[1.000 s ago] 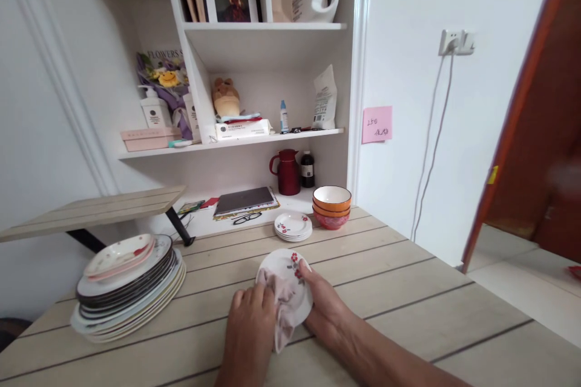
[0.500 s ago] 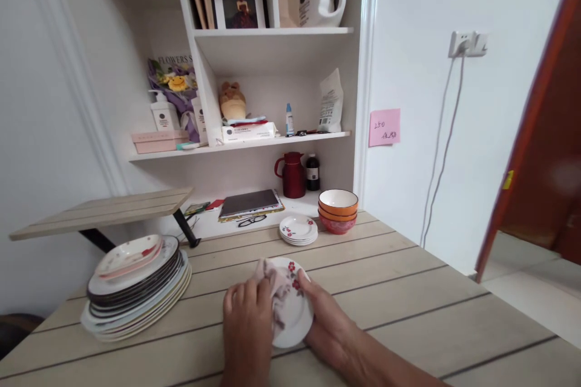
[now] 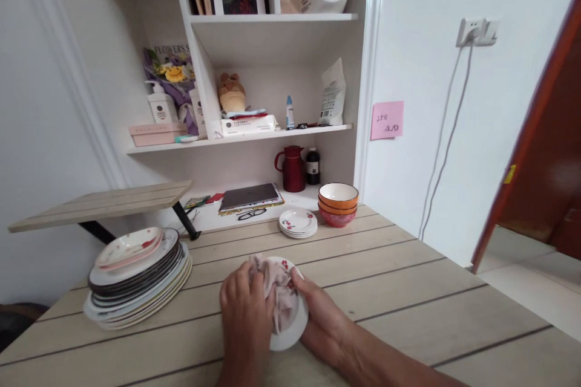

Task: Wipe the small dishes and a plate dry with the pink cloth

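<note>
A small white plate [image 3: 296, 328] with red flowers is tilted up above the table, in front of me. My right hand [image 3: 320, 314] grips its right edge, with the thumb on the face and the fingers behind. A pale pink cloth [image 3: 278, 290] lies bunched over the plate's left and middle part. My left hand [image 3: 247, 305] is closed on the cloth and presses it against the plate; some of its fingertips are hidden. Farther back sits a short stack of matching small plates [image 3: 298, 222], beside stacked orange and red bowls [image 3: 338, 202].
A tall stack of larger plates [image 3: 140, 281] stands at the left, under a raised wooden stand [image 3: 104, 205]. Behind are glasses [image 3: 252, 214], a laptop [image 3: 249, 195], a red jug [image 3: 293, 169] and a dark bottle [image 3: 313, 166]. Shelves [image 3: 272, 18] rise above the table.
The cloth has spread farther right across the plate, covering more of its flowers. My left hand has shifted slightly with it. The view has tilted down a little.
</note>
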`<state>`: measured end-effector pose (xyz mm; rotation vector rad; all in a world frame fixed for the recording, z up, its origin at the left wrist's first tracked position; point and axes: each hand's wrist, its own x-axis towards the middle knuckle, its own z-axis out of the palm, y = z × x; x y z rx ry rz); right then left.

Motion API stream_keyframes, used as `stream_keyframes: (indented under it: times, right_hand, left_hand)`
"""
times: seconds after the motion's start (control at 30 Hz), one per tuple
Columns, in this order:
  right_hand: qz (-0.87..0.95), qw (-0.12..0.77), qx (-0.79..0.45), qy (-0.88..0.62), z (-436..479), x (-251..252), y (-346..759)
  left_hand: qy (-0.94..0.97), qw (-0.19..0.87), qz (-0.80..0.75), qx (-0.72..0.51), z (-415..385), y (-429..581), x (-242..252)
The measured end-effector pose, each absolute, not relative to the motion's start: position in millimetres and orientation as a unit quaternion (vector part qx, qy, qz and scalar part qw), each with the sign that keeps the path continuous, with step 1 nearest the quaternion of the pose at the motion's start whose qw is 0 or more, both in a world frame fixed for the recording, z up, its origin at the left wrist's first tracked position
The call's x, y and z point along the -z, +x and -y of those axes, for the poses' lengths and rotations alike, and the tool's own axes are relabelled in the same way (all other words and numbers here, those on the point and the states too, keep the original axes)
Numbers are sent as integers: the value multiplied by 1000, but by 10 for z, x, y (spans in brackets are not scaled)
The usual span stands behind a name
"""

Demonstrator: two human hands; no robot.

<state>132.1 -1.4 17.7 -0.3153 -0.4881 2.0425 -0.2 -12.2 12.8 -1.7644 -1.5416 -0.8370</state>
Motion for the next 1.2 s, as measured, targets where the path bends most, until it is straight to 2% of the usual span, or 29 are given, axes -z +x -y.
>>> stream_keyframes:
  times: [0.3,0.43,0.63,0.8,1.03,1.2]
  right_hand:
    - [138,483,-851,-151,-117,-242,1449]
    - [134,468,-861,-150,-150,-322,1499]
    - [161,452,-868,-127,-143,-257,1534]
    - [165,451,-866,-142,0,-210,1438]
    - [156,474,-854,-145,-78,-214,1414]
    - [140,481,-853,-143,-195,-237,1548]
  left_hand:
    - [-695,191,559,410,88,-31,-23]
    - [-718,217,531,394,60,-108,-15]
    - [-772,310,437,342,111,16,-96]
    - [-773,314,382,397,183,157,-212]
    - [-724,334,477,368,165,-29,-230]
    - [-776,333,389,368,164,91,-113]
